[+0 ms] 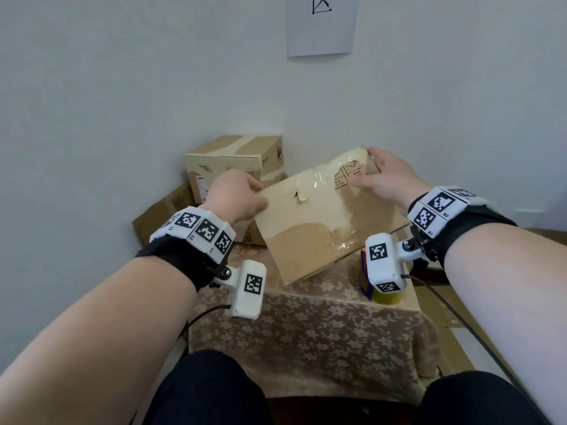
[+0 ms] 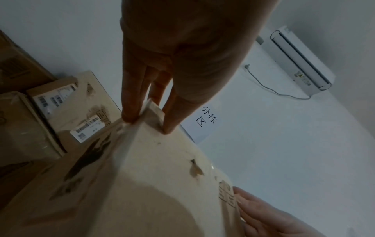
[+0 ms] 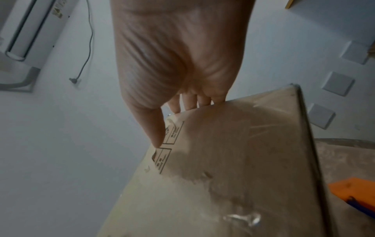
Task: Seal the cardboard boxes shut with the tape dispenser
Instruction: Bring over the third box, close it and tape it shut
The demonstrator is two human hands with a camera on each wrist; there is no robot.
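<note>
A flat, worn cardboard box (image 1: 322, 216) with old clear tape on it is tilted up off the table, its near edge resting on the cloth. My left hand (image 1: 236, 194) pinches its upper left corner (image 2: 150, 115) between thumb and fingers. At the upper right corner, my right hand (image 1: 383, 176) grips the box, thumb (image 3: 156, 133) on the printed face (image 3: 223, 160) and fingers behind the top edge. The tape dispenser (image 1: 380, 289), orange, blue and yellow, stands on the table under my right wrist, seen as an orange edge (image 3: 353, 190) in the right wrist view.
The low table (image 1: 306, 338) wears a beige flowered cloth. A taped box (image 1: 236, 164) stands on flattened cartons (image 1: 165, 213) against the wall at the back left. More cardboard lies on the floor (image 1: 441, 305) to the right. A paper sign (image 1: 320, 24) hangs on the wall.
</note>
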